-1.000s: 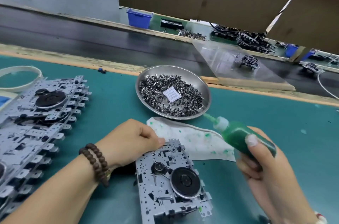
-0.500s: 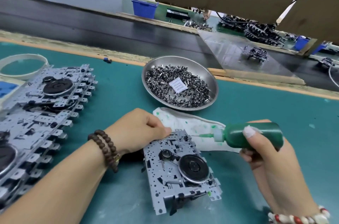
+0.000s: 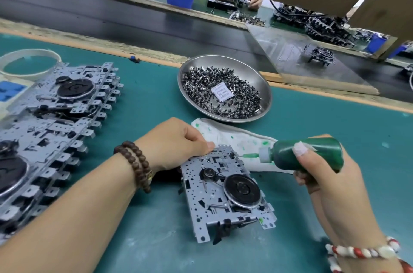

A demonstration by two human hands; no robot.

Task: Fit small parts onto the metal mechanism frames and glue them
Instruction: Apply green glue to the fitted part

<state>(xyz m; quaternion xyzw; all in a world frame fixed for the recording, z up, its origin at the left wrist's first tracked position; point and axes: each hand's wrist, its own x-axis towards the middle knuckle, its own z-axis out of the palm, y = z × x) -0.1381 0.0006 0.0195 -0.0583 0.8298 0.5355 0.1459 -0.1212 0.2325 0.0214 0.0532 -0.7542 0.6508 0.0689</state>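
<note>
Head view: since a second ago the green glue bottle (image 3: 312, 153) has been swung down from a raised tilt to lie level, and its thin nozzle tip has been brought to the far right corner of the metal mechanism frame (image 3: 225, 192), where it appears to touch. From this it is judged that a small part is already seated there and that glue is about to be applied. The bottle is gripped by the right hand (image 3: 328, 174), fingers wrapped round its body. The frame's far left corner is pinned down by the left hand (image 3: 176, 140), fingers curled and thumb pressed on the edge. The frame lies near the front edge of the teal table (image 3: 335, 120), over a glue-spotted cloth (image 3: 232, 136).

A steel dish (image 3: 263, 87) behind the cloth holds a heap of small dark metal parts (image 3: 201, 85) and a white paper slip (image 3: 223, 94). Stacked frames (image 3: 51, 125) are ranged along the left edge
</note>
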